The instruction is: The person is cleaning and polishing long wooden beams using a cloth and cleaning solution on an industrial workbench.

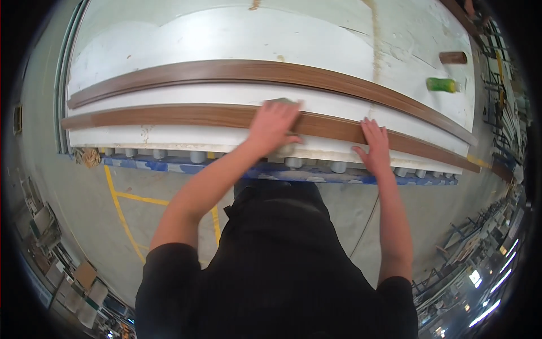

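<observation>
Two long, dark brown wood-grain strips lie across a white work table, a far strip (226,72) and a near strip (197,114). My left hand (275,125) presses a greyish-green cloth (284,150) over the near strip, around its middle. The cloth shows past the fingertips and below the palm; the rest is hidden, and the fingers are slightly blurred. Farther right, my right hand (375,148) rests on the same strip with fingers stretched and thumb apart, gripping nothing.
On the table's right side lie a green bottle (441,85) and a short brown roll (453,57). Rollers on a blue rail (186,165) run along the near table edge. Sawdust marks the white table top (214,34). Yellow lines (141,198) cross the floor.
</observation>
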The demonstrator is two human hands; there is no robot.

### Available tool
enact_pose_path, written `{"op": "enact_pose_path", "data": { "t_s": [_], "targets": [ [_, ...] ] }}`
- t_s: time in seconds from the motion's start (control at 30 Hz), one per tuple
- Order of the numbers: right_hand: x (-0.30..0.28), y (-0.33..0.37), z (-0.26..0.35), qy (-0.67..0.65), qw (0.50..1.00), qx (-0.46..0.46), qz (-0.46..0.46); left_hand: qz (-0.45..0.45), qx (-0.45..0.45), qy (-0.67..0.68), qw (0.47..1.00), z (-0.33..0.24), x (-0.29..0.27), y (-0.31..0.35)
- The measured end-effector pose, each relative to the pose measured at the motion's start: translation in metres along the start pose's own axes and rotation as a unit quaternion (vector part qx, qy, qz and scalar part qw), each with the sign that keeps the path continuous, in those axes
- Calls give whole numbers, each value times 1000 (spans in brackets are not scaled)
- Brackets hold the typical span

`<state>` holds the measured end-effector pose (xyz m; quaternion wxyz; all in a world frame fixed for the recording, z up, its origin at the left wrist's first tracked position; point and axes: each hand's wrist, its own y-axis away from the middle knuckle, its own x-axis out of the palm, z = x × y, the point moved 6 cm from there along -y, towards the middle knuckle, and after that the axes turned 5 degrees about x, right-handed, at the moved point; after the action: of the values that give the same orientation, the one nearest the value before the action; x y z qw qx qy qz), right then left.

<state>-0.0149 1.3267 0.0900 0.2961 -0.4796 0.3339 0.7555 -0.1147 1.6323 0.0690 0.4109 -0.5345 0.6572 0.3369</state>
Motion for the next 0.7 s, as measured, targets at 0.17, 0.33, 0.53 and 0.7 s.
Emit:
{"op": "enact_pose_path", "data": {
  "t_s": [0.17, 0.33, 0.53, 0.7],
  "targets": [
    [-57, 69, -215, 85, 991, 104, -24, -5, -61, -63, 996, 61, -36, 47],
    [-50, 57, -221, 33, 999, 17, -33, -36, -73, -100, 992, 71, -40, 62],
    [28, -6, -13, -58, 988, -116, -81, 10, 19, -62, 998, -56, 22, -30],
    [-9, 15, -65, -25, 997, -51, -48, 49, -58, -77, 994, -44, 19, -33]
  ]
}}
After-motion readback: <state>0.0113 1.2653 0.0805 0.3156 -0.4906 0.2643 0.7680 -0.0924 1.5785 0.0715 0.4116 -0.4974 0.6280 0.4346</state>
